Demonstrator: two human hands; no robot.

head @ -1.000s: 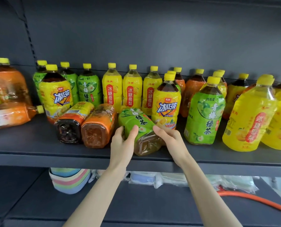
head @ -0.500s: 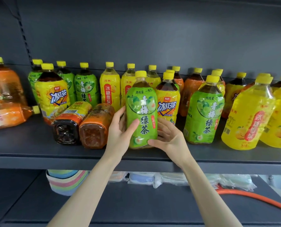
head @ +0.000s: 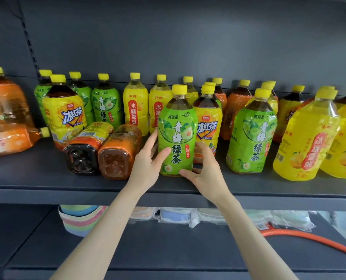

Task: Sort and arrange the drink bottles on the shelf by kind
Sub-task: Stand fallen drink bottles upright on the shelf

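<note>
A green-label tea bottle (head: pixel 177 130) with a yellow cap stands upright near the front of the dark shelf (head: pixel 47 190). My left hand (head: pixel 148 164) grips its left side and my right hand (head: pixel 204 168) holds its lower right side. Just left of it, two bottles lie on their sides with bases toward me: a dark one (head: pixel 81 156) and an orange one (head: pixel 117 156). Behind stand green-label bottles (head: pixel 107 106), yellow pear-drink bottles (head: pixel 135 106) and an iced-tea bottle (head: pixel 208 122). Another green-label bottle (head: pixel 253 134) stands to the right.
An iced-tea bottle (head: pixel 64 112) stands at left, beside large orange bottles (head: pixel 4 110), one lying down. Big yellow bottles (head: pixel 307 136) crowd the right end. On the lower shelf lie stacked pastel bowls (head: pixel 81 219), wrapped packs (head: pixel 180 216) and an orange hose (head: pixel 309 239).
The green-label bottle was lying on its side a second ago; both hands tipped it upright, and it now stands on the shelf with both hands on it.
</note>
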